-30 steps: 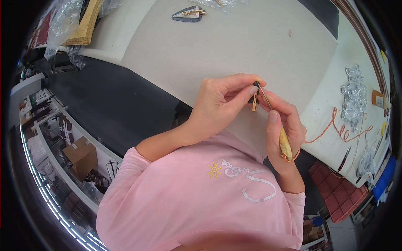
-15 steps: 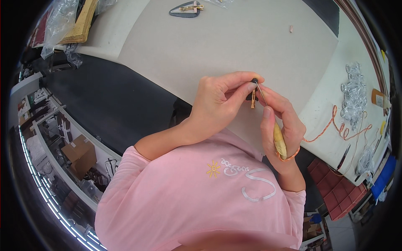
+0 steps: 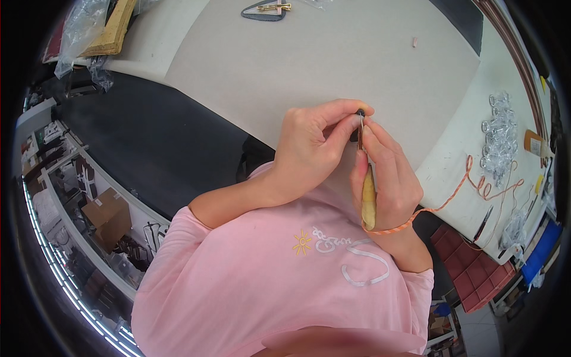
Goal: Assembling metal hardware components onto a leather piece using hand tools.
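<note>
Gripping the yellow-handled tool, the right hand has shifted left.

The left hand and right hand meet over the desk, near its front edge. The left slants up and to the right, wrist almost straight, thumb and forefinger closed in a tight pinch — the other fingers mostly hidden. The right stands steeper, fingers bent together, thumb pressing inward — its fingertips close beside the left thumb.

Clip on pad, far on sheet; cord on table, right.
</note>
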The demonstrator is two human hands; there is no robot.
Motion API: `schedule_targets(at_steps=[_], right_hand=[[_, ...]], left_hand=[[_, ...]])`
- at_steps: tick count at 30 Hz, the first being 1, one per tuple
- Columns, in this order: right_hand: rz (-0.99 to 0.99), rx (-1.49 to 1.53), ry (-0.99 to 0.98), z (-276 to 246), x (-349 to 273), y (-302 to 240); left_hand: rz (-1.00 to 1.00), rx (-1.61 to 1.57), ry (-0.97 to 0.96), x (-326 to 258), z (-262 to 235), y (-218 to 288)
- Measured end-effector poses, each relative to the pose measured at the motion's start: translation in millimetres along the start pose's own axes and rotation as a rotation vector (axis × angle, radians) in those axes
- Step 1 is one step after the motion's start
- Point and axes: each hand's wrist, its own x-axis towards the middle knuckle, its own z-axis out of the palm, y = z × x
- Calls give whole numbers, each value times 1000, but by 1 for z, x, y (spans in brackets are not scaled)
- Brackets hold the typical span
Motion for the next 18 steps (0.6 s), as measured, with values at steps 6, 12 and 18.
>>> schedule_targets(at_steps=[6,12,18], right_hand=[[-3,-67,-36,-2,0,-6],[211,409,-48,-11,-10,15],[318,486,-150,-16,-8,12]], left_hand=[[-61,27,-11,-2,-2,7],[-56,-168,-48,0,-4,8],[-26,-131,-58,1,-6,9]])
